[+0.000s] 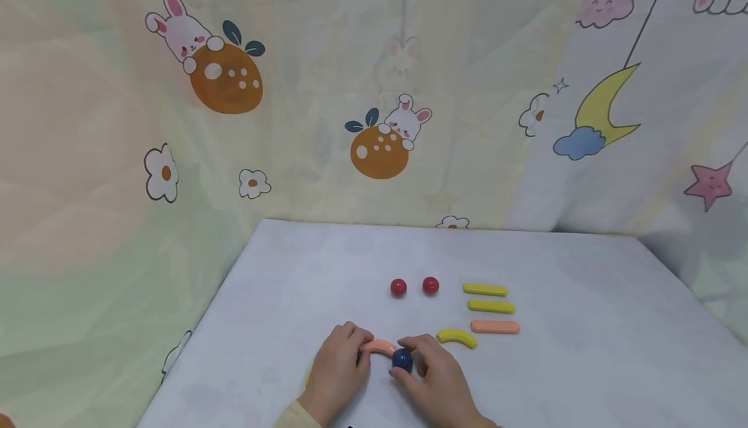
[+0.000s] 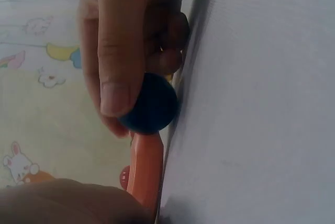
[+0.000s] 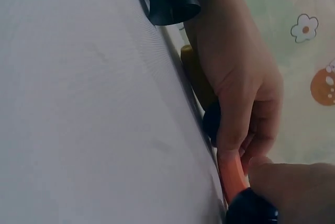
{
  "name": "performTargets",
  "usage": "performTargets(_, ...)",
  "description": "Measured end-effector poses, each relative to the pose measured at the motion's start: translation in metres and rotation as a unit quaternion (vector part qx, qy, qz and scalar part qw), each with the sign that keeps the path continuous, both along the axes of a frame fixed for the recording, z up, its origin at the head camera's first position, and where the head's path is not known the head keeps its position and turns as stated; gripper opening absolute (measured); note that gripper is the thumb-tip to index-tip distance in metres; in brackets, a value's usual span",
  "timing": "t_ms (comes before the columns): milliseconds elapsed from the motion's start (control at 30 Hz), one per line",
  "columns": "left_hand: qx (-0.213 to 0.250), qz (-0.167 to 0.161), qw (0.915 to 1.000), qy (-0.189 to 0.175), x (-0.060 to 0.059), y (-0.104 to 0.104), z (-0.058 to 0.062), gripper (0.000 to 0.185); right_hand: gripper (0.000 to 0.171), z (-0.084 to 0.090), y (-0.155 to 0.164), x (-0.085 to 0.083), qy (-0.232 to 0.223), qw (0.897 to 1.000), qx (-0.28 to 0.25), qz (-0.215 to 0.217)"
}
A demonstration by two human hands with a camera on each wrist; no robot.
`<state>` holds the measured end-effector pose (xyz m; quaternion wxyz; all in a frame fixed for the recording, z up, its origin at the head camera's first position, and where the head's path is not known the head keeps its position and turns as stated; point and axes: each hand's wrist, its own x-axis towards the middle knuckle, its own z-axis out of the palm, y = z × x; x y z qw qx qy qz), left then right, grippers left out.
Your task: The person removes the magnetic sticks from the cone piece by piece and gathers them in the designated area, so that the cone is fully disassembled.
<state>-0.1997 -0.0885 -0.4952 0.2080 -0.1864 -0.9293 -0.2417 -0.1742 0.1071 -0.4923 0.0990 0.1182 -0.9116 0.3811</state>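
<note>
A salmon-pink curved stick [image 1: 381, 347] lies between the two hands on the white table. My left hand [image 1: 337, 371] pinches its left end between thumb and fingers. At the stick's right end is a dark blue ball [image 1: 402, 359], pinched by the thumb and fingers of my right hand [image 1: 437, 376]. Ball and stick end touch in the left wrist view, where the ball [image 2: 152, 108] meets the stick [image 2: 145, 166]. Behind the left hand, the right wrist view shows a second dark ball [image 3: 211, 122] beside a yellow stick [image 3: 194, 75], both partly hidden.
Two red balls, one [image 1: 398, 287] left of the other [image 1: 430, 286], sit farther back. To their right lie two straight yellow sticks [image 1: 485, 289] and a straight pink stick [image 1: 495, 327]. A curved yellow stick [image 1: 458, 336] lies just beyond the right hand. Printed cloth [image 1: 315, 175] hangs behind the table.
</note>
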Motion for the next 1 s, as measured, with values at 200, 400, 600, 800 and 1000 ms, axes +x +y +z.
performTargets(200, -0.027, -0.002, 0.9992, -0.030, 0.002, -0.001, 0.003, 0.025, 0.043, 0.001, -0.007, 0.000, 0.022, 0.998, 0.041, -0.037)
performTargets(400, -0.044, 0.038, 0.9964, -0.062, 0.002, -0.004, 0.009, 0.041, 0.048, 0.006, -0.008, 0.001, -0.021, 0.991, 0.100, -0.088)
performTargets(600, -0.026, 0.057, 0.9960, -0.063, 0.000, -0.006, 0.007, 0.023, 0.043, 0.007, -0.008, 0.003, -0.059, 0.992, 0.086, -0.074)
performTargets(800, -0.004, 0.070, 0.9971, -0.028, -0.002, -0.007, 0.004, 0.018, 0.038, 0.007, -0.002, 0.003, -0.061, 0.994, 0.035, -0.079)
performTargets(1000, -0.029, 0.076, 0.9960, -0.037, -0.001, -0.009, 0.006, 0.027, 0.041, 0.017, 0.003, -0.011, -0.042, 0.993, 0.018, -0.111)
